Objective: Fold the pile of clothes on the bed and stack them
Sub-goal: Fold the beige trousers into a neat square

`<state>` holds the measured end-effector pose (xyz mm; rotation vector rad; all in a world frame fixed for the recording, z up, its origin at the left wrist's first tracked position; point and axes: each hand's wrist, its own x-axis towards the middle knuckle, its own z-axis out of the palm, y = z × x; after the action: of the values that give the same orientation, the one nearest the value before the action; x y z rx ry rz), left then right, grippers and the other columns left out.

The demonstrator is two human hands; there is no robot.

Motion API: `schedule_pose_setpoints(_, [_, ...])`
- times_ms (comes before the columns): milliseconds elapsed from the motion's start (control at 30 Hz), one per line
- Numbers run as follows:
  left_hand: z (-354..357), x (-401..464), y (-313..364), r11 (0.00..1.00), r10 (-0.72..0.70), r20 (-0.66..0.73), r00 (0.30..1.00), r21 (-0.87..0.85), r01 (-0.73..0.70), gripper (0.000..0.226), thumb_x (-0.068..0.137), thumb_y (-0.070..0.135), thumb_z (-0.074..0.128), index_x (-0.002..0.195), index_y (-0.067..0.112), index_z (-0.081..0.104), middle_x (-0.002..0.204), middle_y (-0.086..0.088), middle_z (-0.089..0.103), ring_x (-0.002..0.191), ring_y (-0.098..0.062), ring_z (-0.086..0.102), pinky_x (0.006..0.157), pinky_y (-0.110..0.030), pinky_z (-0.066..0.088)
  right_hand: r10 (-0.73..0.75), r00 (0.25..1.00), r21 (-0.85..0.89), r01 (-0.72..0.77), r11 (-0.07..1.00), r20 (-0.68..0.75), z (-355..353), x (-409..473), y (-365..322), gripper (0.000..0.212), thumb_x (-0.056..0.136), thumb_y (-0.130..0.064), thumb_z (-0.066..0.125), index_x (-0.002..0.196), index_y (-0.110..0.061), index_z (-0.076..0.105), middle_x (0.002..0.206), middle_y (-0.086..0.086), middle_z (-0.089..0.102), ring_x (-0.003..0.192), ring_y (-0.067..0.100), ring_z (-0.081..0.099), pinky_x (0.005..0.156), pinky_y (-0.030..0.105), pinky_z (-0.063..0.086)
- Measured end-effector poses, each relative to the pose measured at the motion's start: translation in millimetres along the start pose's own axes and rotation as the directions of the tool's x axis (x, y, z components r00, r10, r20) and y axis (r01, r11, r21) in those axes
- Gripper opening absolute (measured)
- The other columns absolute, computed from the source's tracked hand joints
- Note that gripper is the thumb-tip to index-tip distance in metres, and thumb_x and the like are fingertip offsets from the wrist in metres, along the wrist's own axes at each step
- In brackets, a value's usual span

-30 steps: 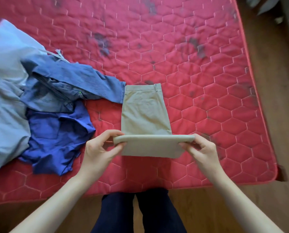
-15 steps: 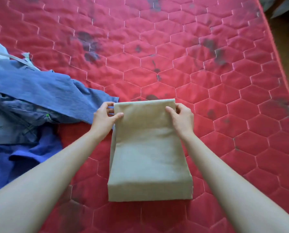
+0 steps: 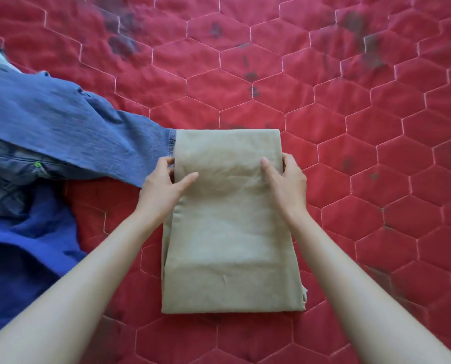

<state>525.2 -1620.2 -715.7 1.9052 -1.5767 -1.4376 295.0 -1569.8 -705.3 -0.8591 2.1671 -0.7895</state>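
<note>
Red quilted bed: I see left hand and right hand pinching folded khaki garment edges between them, blue clothes pile beside left hand.

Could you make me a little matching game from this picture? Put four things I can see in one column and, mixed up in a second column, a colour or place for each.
Things
1. folded trousers
2. jeans
3. quilted bed cover
4. left hand

Descriptions
A. red, with hexagon stitching
B. faded blue, lying unfolded on the left
C. beige, in the middle of the bed
D. gripping the trousers' left edge

Pairs: 1-C, 2-B, 3-A, 4-D
</note>
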Motion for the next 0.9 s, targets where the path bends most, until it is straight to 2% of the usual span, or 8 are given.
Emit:
schedule_pose_setpoints(100, [-4,-5,-1,0.993,-0.064,0.09,0.994,-0.092,0.072,0.035,0.081,0.035,0.075,0.111,0.02,0.062,0.107,0.006,0.071,0.102,-0.013,0.065,0.093,-0.034,0.052,0.038,0.995,0.008,-0.039,0.999,0.087,-13,-31,22,0.023,0.088,-0.039,0.065,0.105,-0.024,0.063,0.089,-0.013,0.069,0.087,0.008,0.064,0.082,0.036,0.051])
schedule_pose_setpoints(200, [-8,-3,1,0.947,-0.089,0.192,0.977,-0.288,0.143,0.02,0.083,0.022,0.073,0.102,0.021,0.068,0.097,0.008,0.075,0.095,-0.012,0.069,0.07,-0.014,0.053,0.096,0.972,0.009,-0.1,0.995,0.215,-24,-56,44,0.017,0.085,-0.033,0.07,0.098,-0.024,0.066,0.09,-0.01,0.072,0.087,0.008,0.067,0.083,0.041,0.053])
schedule_pose_setpoints(333, [-14,-7,-5,0.934,-0.092,0.247,0.965,-0.314,0.17,0.025,0.085,0.019,0.071,0.109,0.02,0.065,0.105,0.004,0.073,0.098,-0.008,0.069,0.075,-0.017,0.05,0.148,0.94,0.077,-0.18,0.981,0.307,-35,-72,59,0.013,0.085,-0.025,0.071,0.097,-0.023,0.069,0.093,-0.006,0.074,0.09,0.016,0.07,0.084,0.049,0.054])
schedule_pose_setpoints(433, [-16,-16,-3,0.939,-0.09,0.237,0.967,-0.304,0.162,0.024,0.087,0.016,0.069,0.11,0.017,0.063,0.104,0.003,0.072,0.092,-0.005,0.069,0.067,-0.012,0.051,0.14,0.944,0.115,-0.182,0.977,0.299,-37,-76,57,0.01,0.087,-0.018,0.069,0.097,-0.016,0.07,0.093,0.001,0.074,0.091,0.025,0.07,0.084,0.053,0.053])
schedule_pose_setpoints(500, [-17,-26,1,0.935,-0.048,0.19,0.981,-0.336,0.111,0.021,0.088,0.014,0.068,0.108,0.015,0.065,0.101,0.001,0.074,0.088,-0.006,0.07,0.067,-0.016,0.055,0.107,0.952,0.138,-0.152,0.979,0.287,-38,-80,53,0.009,0.088,-0.016,0.069,0.096,-0.014,0.07,0.093,0.004,0.074,0.092,0.029,0.069,0.082,0.054,0.053])
schedule_pose_setpoints(600, [-19,-46,1,0.922,-0.017,0.065,0.998,-0.386,0.04,0.014,0.088,0.012,0.068,0.101,0.018,0.068,0.096,0.0,0.075,0.088,-0.01,0.07,0.07,-0.02,0.056,0.101,0.955,0.181,-0.156,0.971,0.28,-42,-90,53,0.009,0.087,-0.016,0.069,0.095,-0.018,0.071,0.093,0.0,0.075,0.09,0.023,0.071,0.082,0.05,0.055])
schedule_pose_setpoints(800, [3,-76,-31,0.968,-0.114,0.018,0.993,-0.223,0.115,0.023,0.09,0.002,0.062,0.112,0.007,0.062,0.106,-0.008,0.07,0.103,-0.026,0.066,0.094,-0.047,0.051,0.153,0.961,-0.113,-0.13,0.985,0.231,-35,-120,69,0.011,0.087,-0.028,0.067,0.092,-0.019,0.067,0.084,-0.005,0.071,0.084,0.019,0.066,0.078,0.044,0.052])
schedule_pose_setpoints(900, [3,-66,-30,0.976,-0.09,-0.03,0.996,-0.202,0.082,0.02,0.09,0.01,0.064,0.11,0.01,0.064,0.106,-0.006,0.071,0.1,-0.021,0.067,0.094,-0.05,0.05,0.128,0.979,-0.08,-0.117,0.99,0.161,-30,-113,60,0.014,0.085,-0.038,0.067,0.094,-0.027,0.065,0.081,-0.015,0.07,0.08,0.007,0.065,0.076,0.039,0.052])
